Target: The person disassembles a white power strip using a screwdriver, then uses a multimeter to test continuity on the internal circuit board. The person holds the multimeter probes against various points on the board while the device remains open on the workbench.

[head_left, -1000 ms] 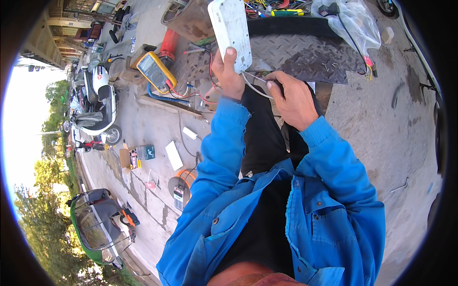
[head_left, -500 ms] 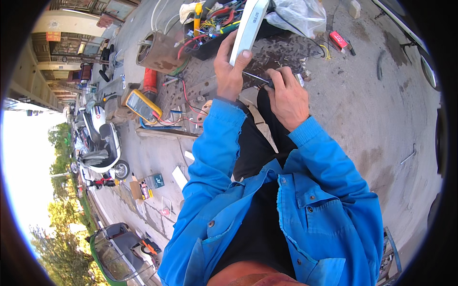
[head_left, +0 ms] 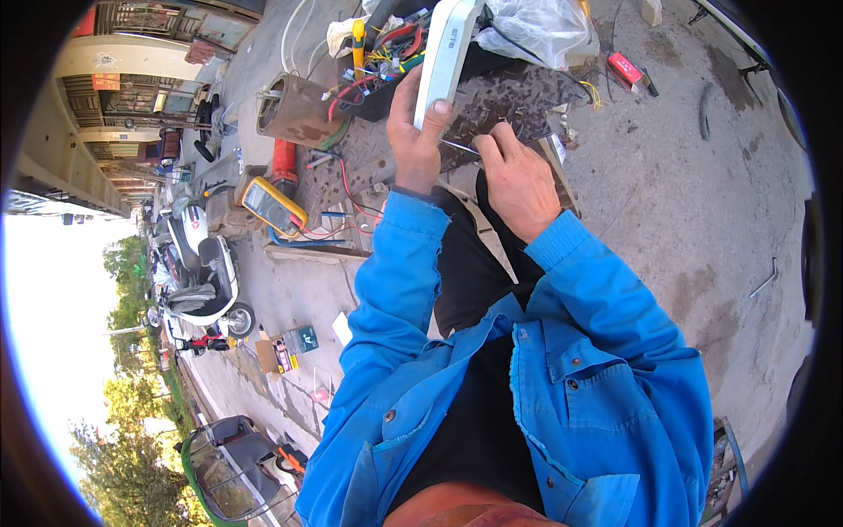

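While the left hand (head_left: 414,132) clasps a white casing (head_left: 443,53), wires (head_left: 395,48) fill the black tray (head_left: 373,104).

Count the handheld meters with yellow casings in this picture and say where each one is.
1. The yellow meter lies on the ground to the person's left, beside a red cylinder, well clear of the left hand gripping the white casing. Others may be hidden among the clutter.

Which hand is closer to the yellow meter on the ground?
The left. The left hand grips the white case, on the side where the yellow meter lies. The right hand is farther off, on the other side of the case.
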A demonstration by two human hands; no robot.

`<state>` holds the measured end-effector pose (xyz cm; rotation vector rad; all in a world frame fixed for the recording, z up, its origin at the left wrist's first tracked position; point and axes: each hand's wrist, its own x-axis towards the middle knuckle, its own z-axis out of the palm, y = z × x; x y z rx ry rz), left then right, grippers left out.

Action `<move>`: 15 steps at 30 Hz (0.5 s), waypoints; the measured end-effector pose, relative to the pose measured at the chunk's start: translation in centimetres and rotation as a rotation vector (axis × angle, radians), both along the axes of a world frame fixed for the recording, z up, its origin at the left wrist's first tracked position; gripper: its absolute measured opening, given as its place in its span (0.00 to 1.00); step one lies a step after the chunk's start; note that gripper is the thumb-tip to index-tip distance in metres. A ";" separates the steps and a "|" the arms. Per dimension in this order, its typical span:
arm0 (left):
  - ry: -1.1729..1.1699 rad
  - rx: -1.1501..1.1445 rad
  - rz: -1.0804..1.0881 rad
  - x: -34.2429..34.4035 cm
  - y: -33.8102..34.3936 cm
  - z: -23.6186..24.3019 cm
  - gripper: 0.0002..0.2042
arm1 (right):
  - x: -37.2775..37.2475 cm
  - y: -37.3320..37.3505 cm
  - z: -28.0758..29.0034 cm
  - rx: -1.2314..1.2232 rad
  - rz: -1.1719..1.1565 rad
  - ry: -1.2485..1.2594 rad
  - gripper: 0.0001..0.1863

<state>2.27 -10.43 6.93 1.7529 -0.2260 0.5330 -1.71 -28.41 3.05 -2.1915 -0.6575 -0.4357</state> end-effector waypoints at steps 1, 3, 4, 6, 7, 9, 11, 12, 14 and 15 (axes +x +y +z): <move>-0.001 -0.009 0.009 0.0 0.0 0.0 0.40 | 0.0 0.1 0.1 0.028 -0.020 -0.062 0.12; -0.005 -0.001 0.014 0.1 -0.1 0.0 0.40 | -0.1 0.4 0.3 -0.044 -0.023 -0.048 0.10; -0.016 0.023 0.026 0.1 -0.1 0.0 0.40 | -0.1 0.4 0.4 -0.079 -0.031 -0.041 0.09; 0.008 0.004 0.028 0.1 -0.2 0.0 0.39 | 0.2 0.5 0.5 -0.073 -0.046 -0.045 0.07; 0.002 0.015 0.037 0.0 -0.2 0.1 0.39 | 0.4 0.5 0.6 -0.062 -0.059 -0.053 0.07; 0.014 0.029 0.041 0.1 -0.1 0.2 0.38 | 0.8 0.7 0.7 -0.056 -0.055 -0.047 0.07; 0.007 0.041 0.041 0.0 -0.1 0.3 0.38 | 0.9 0.8 0.7 -0.029 -0.058 -0.041 0.08; 0.000 0.039 0.035 0.1 -0.1 0.1 0.38 | 0.9 0.8 0.7 -0.009 -0.062 -0.037 0.09; 0.003 0.029 0.022 0.0 0.1 -0.2 0.38 | 0.9 0.7 0.7 0.019 -0.056 -0.019 0.10; 0.013 0.021 0.011 0.0 0.2 -0.5 0.38 | 0.8 0.6 0.7 0.028 -0.051 -0.005 0.10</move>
